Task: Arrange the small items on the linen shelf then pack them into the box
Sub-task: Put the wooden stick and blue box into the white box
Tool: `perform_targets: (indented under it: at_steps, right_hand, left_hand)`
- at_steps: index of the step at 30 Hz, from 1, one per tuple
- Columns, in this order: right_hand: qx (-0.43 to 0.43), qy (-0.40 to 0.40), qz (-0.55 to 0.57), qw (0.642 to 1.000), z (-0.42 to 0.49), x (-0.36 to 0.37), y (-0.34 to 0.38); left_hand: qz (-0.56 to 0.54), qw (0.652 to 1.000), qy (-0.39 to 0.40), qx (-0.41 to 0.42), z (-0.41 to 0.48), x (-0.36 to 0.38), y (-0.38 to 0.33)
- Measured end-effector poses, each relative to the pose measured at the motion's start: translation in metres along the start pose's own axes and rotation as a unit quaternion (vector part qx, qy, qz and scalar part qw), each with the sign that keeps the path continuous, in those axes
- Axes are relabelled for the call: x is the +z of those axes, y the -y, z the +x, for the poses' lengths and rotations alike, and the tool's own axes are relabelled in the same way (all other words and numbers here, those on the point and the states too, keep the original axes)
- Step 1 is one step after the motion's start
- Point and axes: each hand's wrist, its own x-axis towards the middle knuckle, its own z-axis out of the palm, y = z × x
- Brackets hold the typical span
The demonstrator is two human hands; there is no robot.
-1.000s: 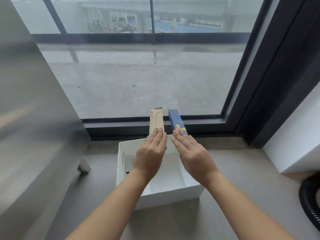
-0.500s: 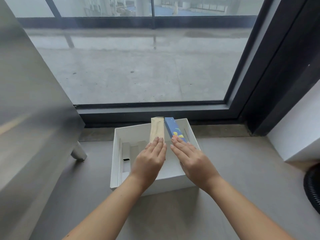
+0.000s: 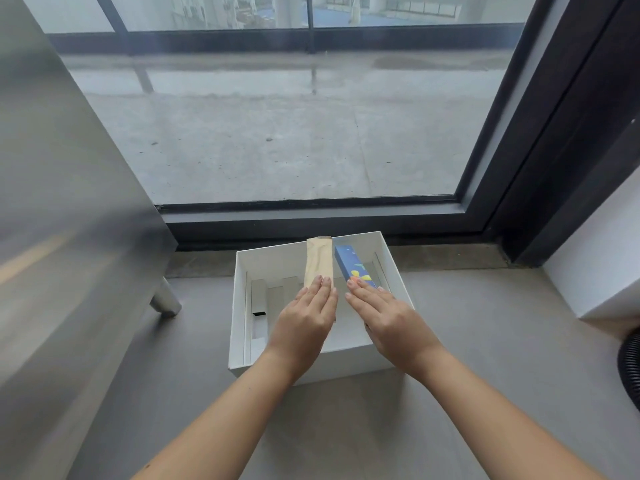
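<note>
My left hand holds a flat tan paper packet and my right hand a long blue printed carton, fingers straight on top, thumbs hidden beneath. Both items poke out side by side over the open white cardboard box at frame centre.

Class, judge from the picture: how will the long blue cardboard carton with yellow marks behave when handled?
Probably stiff: the long blue cardboard carton juts straight from under the right hand without sagging. Likely light, held by one end. Flat sides: unlikely to roll.
</note>
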Motion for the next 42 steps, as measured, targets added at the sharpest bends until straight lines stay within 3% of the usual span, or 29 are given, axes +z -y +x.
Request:
perform_targets:
  at_steps: [12, 16, 30, 32, 37, 42]
  right_hand:
    - [0.030, 0.044, 0.047, 0.997, -0.003, 0.022, -0.004]
    - [0.034, 0.052, 0.047, 0.997, -0.002, 0.026, -0.004]
    - [0.058, 0.092, 0.077, 0.991, 0.005, 0.041, -0.006]
    - [0.074, 0.118, 0.093, 0.986, 0.008, 0.045, -0.007]
    - [0.121, 0.235, 0.124, 0.956, 0.012, 0.057, -0.020]
    - [0.142, 0.258, 0.109, 0.950, 0.007, 0.055, -0.025]
  left_hand:
    - [-0.013, 1.000, 0.010, 0.024, -0.010, 0.005, -0.003]
    - [-0.010, 0.998, 0.050, 0.021, -0.017, 0.004, -0.003]
    - [-0.054, 0.983, 0.152, -0.092, 0.003, 0.028, 0.000]
    - [-0.061, 0.975, 0.192, -0.092, 0.005, 0.036, 0.002]
    - [-0.103, 0.969, 0.178, -0.135, 0.007, 0.049, 0.004]
    - [-0.101, 0.973, 0.180, -0.103, 0.009, 0.043, 0.001]
